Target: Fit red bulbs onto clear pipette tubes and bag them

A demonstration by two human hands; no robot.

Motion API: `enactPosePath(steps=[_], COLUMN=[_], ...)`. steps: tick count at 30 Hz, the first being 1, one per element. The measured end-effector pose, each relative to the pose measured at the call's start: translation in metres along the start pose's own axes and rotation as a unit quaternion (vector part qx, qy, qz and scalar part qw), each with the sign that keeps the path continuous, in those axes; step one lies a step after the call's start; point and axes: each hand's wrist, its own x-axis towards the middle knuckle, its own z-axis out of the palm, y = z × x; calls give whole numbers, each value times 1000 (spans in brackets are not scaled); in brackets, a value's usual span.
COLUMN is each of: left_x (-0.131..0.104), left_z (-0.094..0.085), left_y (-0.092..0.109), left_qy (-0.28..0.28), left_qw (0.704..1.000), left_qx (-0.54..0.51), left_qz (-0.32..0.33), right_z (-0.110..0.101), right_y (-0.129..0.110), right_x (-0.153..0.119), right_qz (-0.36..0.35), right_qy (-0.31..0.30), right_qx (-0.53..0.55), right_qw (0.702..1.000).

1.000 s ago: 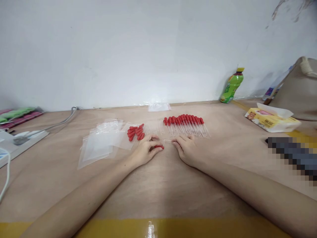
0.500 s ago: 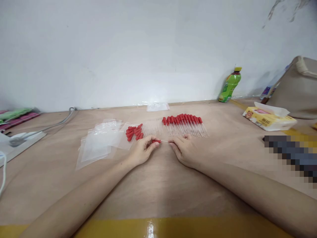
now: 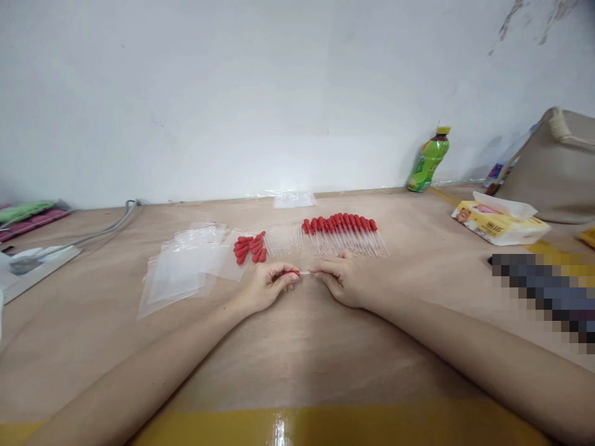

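My left hand (image 3: 271, 286) pinches a red rubber bulb (image 3: 295, 272), most of it hidden by the fingers. From its end a thin clear dropper tube (image 3: 305, 272) runs across to my right hand (image 3: 338, 280), whose fingers are closed on the other end. Beyond my left hand lies a small pile of red rubber bulbs (image 3: 248, 246). Several bare clear tubes (image 3: 284, 241) are laid side by side to the right of that pile. Past my right hand, droppers with red bulbs (image 3: 346, 230) rest in a row, bulbs toward the wall.
Clear zip bags (image 3: 181, 266) overlap at the left, and another bag (image 3: 294, 199) lies by the wall. A power strip (image 3: 41, 269) with a cable is far left. To the right are a green bottle (image 3: 430, 160), a tissue pack (image 3: 499, 222), a beige bag (image 3: 548, 167) and a pixelated dark object (image 3: 543, 294).
Both hands have come slightly nearer to me, still holding the bulb and tube. Less of the red bulb shows past my left fingers. The view has shifted slightly.
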Motion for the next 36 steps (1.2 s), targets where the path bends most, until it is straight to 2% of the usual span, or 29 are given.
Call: enactPosePath(steps=[4,6,10,14,20,24,27,30,34,36], left_x=[-1,-1,-1,-1,-2,-3,-3,-3,-3,-2], left_z=[0,0,0,-1,0,1,1,1,1,0], left_y=[6,7,1,-8,-8,-6,-8,-10,-9,-10], left_qy=[8,22,51,48,36,42,66,77,38,34], left_qw=[997,994,991,995,999,998,993,991,997,998], left_qx=[78,110,118,85,31,54,100,105,70,55], left_qz=[4,15,24,9,-1,-1,6,10,-3,-10], right_z=[0,2,6,9,4,-2,0,1,-9,-15], right_y=[-2,-1,4,9,5,-5,-6,-2,4,5], right_x=[-3,-4,-5,-4,-4,-5,-4,-2,2,3], right_qz=[-25,-38,-43,-42,-42,-29,5,33,-24,-30], right_qy=[8,16,46,61,61,53,35,-9,-50,-57], right_qx=[-116,-141,-96,-46,-74,-96,-52,-16,-16,-9], right_qw=[993,989,993,996,995,994,998,999,998,998])
